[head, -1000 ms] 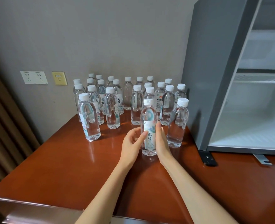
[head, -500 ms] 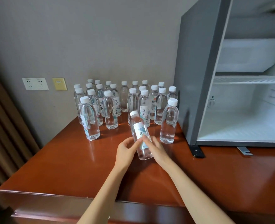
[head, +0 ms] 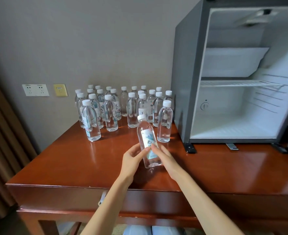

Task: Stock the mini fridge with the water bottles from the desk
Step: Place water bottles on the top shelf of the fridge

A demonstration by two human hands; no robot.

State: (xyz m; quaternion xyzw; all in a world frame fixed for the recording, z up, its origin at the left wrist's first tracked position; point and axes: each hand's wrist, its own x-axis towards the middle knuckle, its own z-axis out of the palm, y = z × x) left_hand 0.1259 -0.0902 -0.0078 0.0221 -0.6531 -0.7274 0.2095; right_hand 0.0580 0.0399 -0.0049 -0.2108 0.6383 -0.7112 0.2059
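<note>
I hold one bottle between both hands, in front of the rest and near the counter's front edge. My left hand grips its lower half from the left, thumb across the label. My right hand grips it from the right, fingertips curled onto the front of the label. The bottle is tilted, its white cap leaning away from me and a little to the left (whether its base touches the counter I cannot tell). It is clear and full, with a pale label.

Behind it the other bottles stand upright in loose rows against the wall, all with white caps. One stands just to the right of the bottle I hold, close to the fridge; another stands out in front at the left end of the group.

The fridge sits on the right part of the counter, open toward me. Inside are a wire shelf about halfway up and a dial on the left inner wall. No bottles are inside it.

On the wall to the left are white sockets and, beside them, a yellow plate. A brown curtain hangs at the far left.
</note>
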